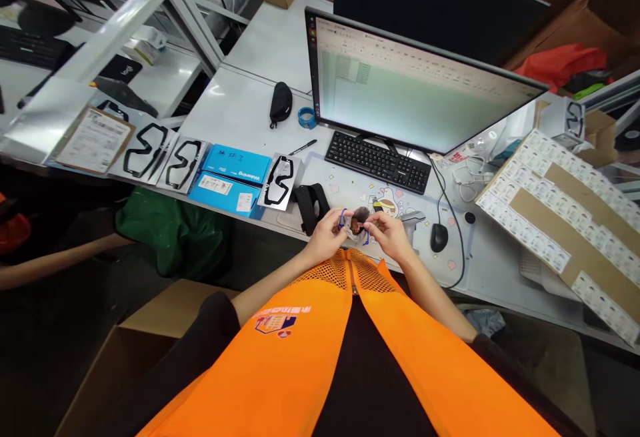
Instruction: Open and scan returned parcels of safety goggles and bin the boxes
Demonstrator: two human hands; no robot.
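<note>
Close in front of my orange vest (280,363), both hands grip a small pale pouch (354,233) with blue cords at its two sides. Something dark brown shows at its top, too small to make out. My left hand (326,237) pinches the pouch's left edge by one blue cord. On the other side, my right hand (391,237) is closed with thumb and finger at the right edge. A black strap-like object (311,205) stands just left of my left hand. Beneath the pouch lies a desk mat (345,183) with cartoon prints.
A keyboard (377,160), a monitor (415,83) and a mouse (439,237) are beyond my hands. Blue boxes (235,163) and white boxes (281,182) line the front edge at left. A large label-covered cardboard sheet (560,203) leans at right. Another person's arm (65,260) reaches in at left.
</note>
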